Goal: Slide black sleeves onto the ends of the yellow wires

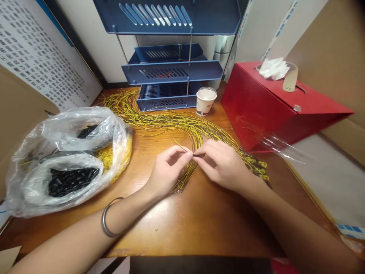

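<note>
Over the middle of the desk, my left hand pinches a thin yellow wire between thumb and fingers. Facing it, my right hand is closed on a small dark piece, which looks like a black sleeve. The piece and the wire meet between my fingertips; whether one is inside the other I cannot tell. Behind and beneath both hands runs a long bundle of yellow and dark wires. Small yellow pieces sit at the bundle's right end.
At left, a clear plastic bag holds small yellow pieces and inner bags of black pieces. Behind the wires are a blue tiered rack and a paper cup. A red box with tissue stands right on the wooden desk.
</note>
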Demonstrator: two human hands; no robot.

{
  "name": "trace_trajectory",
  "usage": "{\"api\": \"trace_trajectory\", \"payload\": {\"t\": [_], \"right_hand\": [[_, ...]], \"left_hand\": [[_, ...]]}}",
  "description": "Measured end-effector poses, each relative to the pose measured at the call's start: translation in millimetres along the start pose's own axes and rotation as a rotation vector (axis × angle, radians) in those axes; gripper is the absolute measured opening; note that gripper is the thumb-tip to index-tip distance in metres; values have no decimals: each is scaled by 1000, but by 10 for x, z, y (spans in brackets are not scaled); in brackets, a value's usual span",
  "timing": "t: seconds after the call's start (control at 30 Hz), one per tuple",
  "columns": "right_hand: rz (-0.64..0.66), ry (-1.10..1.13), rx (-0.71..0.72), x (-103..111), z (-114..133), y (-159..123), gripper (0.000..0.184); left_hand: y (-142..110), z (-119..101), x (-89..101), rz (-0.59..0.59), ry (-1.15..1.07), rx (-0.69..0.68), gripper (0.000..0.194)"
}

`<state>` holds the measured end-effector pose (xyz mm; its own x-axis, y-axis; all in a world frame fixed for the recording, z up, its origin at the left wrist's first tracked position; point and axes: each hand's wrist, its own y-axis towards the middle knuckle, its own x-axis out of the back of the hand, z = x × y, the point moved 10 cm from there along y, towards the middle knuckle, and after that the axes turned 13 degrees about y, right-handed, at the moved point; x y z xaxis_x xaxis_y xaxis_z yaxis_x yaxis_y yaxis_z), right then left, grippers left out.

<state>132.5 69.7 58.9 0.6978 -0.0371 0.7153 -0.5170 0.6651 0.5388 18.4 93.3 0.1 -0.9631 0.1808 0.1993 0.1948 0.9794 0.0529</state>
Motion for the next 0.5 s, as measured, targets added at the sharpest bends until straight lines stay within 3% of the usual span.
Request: {"api": "trace_trajectory", "payload": {"t": [0.17,0.33,0.4,0.5], "right_hand": [[14,24,-21,-15,1,-13,16],[-27,-29,-59,59,-58,-19,14],[-23,-37,-46,51,-56,-20,15],[-28,-27,-4,31,-11,-26,15]], "left_hand": [[12,26,54,-25,-9,23,30],[77,24,311,-221,-67,22,26],[84,41,267,-189,-85,29,28],[57,25,69,-34,-42,6,33]]}}
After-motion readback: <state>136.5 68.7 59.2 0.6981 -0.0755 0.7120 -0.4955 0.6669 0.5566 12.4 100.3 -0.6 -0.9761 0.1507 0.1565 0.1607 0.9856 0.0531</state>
